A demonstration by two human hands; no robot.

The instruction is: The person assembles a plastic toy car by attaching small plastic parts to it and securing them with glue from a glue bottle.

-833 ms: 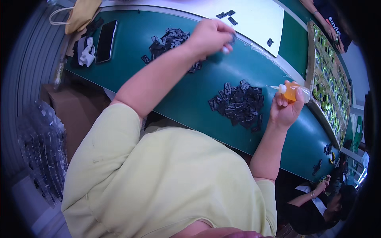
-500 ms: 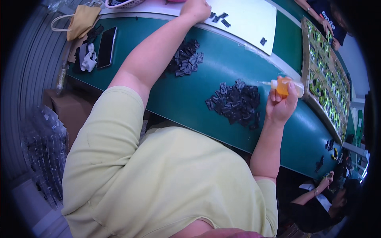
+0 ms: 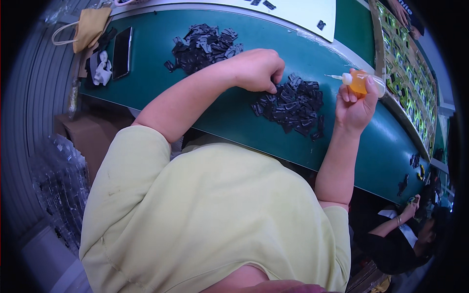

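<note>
Green table (image 3: 234,119) shows between its near edge and a pile of black pieces (image 3: 295,110). The left hand (image 3: 259,71) bends over that pile's upper-left side; whether its fingers pinch a piece cannot be told. Right of the pile, the right hand (image 3: 354,112) wraps a clear bottle (image 3: 360,84) part-filled with orange liquid, its thin tip pointing left. Farther, left of centre, lies a second black pile (image 3: 202,46). Along the far edge, a white panel (image 3: 303,19) carries several black pieces.

Bottle (image 3: 360,83) — smooth, translucent plastic; black pieces (image 3: 295,106) plastic-looking, mostly matt; green desk (image 3: 229,116) smooth, faintly glossy; phone (image 3: 122,53) glossy; shirt (image 3: 220,210) — matt cloth.
</note>
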